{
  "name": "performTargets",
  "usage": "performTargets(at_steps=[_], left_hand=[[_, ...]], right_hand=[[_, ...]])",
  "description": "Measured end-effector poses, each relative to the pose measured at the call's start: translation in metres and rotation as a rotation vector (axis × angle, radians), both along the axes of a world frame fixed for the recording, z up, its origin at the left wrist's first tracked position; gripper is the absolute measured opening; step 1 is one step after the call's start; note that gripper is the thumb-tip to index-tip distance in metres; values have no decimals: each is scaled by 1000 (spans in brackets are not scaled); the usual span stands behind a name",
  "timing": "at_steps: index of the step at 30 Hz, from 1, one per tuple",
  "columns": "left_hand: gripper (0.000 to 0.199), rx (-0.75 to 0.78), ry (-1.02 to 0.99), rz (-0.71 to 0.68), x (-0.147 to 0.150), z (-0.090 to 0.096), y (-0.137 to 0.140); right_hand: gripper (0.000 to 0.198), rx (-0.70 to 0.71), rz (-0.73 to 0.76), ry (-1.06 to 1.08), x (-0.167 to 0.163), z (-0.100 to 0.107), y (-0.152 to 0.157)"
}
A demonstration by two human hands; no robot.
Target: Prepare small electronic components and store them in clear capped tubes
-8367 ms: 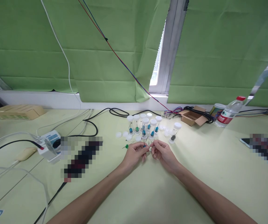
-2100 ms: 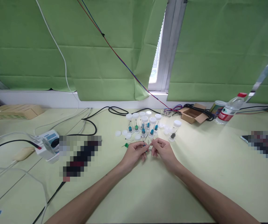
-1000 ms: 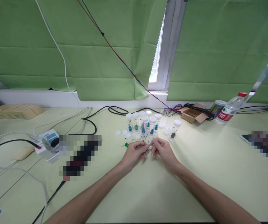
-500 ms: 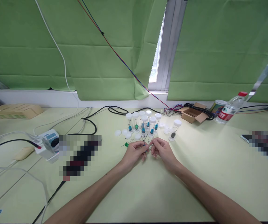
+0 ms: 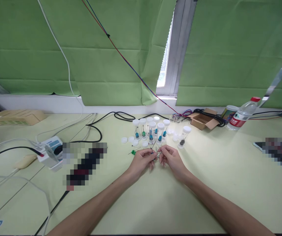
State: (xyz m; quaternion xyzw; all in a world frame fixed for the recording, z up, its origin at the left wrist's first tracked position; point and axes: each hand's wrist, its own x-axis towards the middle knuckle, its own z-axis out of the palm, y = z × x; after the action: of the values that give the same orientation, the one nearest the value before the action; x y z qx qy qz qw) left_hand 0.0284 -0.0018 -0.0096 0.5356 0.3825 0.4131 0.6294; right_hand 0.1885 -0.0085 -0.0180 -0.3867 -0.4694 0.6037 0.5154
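Note:
My left hand (image 5: 143, 160) is closed in a pinch on a small dark-blue piece with a thin metal stem, mostly covered by the fingers. Beside it, nearly touching, my right hand (image 5: 169, 157) has thumb and forefinger together; anything between them is too small to name. Thin wire-like bits show around the fingertips. A green piece with a thin stem (image 5: 133, 152) lies just left of my left hand. Behind both hands stand several clear capped tubes (image 5: 151, 132) holding blue or green pieces with thin stems. One tube with a dark piece (image 5: 184, 137) stands apart, behind my right hand.
Loose white caps (image 5: 135, 143) lie left of the tubes, others to their right. Farther right are an open cardboard box (image 5: 201, 124) and a plastic bottle (image 5: 241, 114). On the left, a white power strip (image 5: 50, 152) and cables (image 5: 99, 131) spread across the table.

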Motion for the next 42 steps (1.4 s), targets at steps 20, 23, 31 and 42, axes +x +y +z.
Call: performTargets(at_steps=[20, 23, 31, 42], left_hand=[[27, -10, 1, 1, 0, -2, 0], [27, -12, -1, -1, 0, -2, 1], [27, 4, 5, -6, -1, -2, 1], [30, 0, -4, -8, -1, -2, 0]], right_hand=[[36, 4, 3, -34, -1, 0, 1], [36, 6, 6, -35, -1, 1, 0], [36, 10, 5, -35, -1, 1, 0], [38, 2, -1, -36, -1, 4, -1]])
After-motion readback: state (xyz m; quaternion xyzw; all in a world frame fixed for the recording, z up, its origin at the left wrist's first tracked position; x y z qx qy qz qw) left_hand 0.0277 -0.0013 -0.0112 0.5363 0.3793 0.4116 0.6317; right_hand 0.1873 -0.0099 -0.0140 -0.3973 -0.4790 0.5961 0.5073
